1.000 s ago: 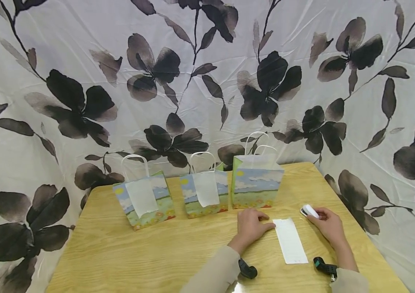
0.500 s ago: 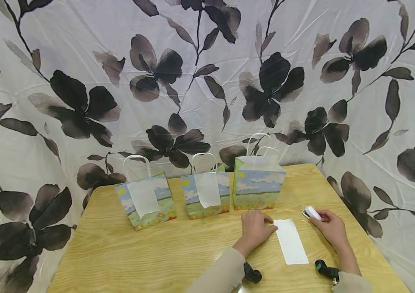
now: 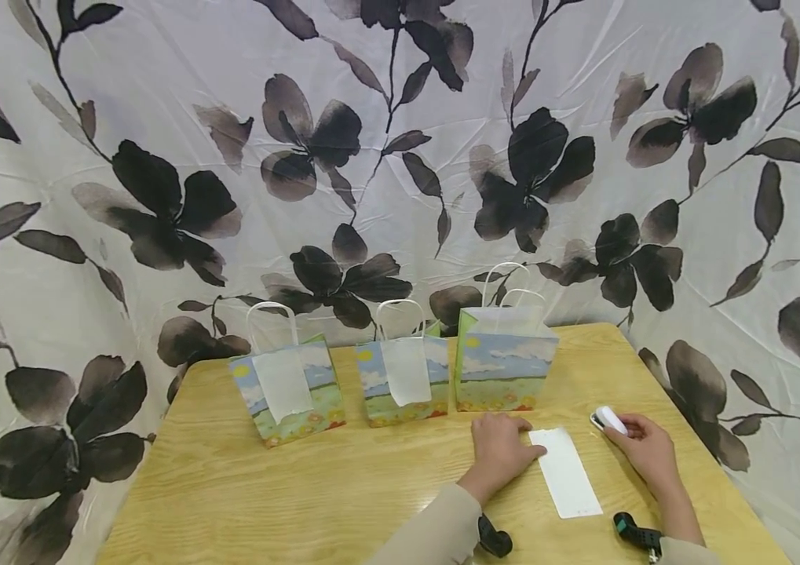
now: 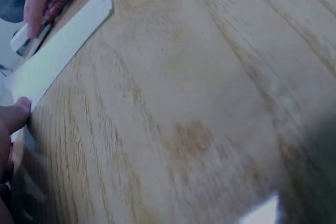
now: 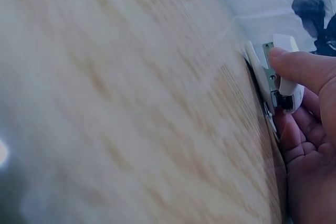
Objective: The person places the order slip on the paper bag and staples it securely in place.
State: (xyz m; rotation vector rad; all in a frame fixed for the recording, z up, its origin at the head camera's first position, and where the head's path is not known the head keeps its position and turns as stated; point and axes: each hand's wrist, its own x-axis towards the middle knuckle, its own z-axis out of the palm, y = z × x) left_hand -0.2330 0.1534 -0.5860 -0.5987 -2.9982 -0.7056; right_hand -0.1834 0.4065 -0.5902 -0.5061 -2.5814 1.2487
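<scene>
A patterned cloth (image 3: 400,188) fills the background beyond both hands, cut off on three sides. The wooden table (image 3: 230,490) lies under the hands, its near edge out of frame. Beyond the left hand stands the largest bag (image 3: 502,375); the middle bag (image 3: 371,386) and the far bag (image 3: 329,392) lie farther to that hand's left, each with a white sheet hiding part of its front. The bags' insides cannot be made out.

The left hand (image 3: 501,449) reaches forward, thumb on the near side of the paper strip (image 3: 567,476), which lies between the hands. Its left wrist view cuts off the other fingers, so whether they pinch the strip cannot be told. The right hand (image 3: 648,453) angles inward, gripping the white stapler (image 3: 609,420) between thumb and fingers, beyond the strip's right side; its sleeve is nearly all out of frame. Overhead, fingers cover the stapler's rear; the right wrist view shows a metal plate and a gap between its arms.
</scene>
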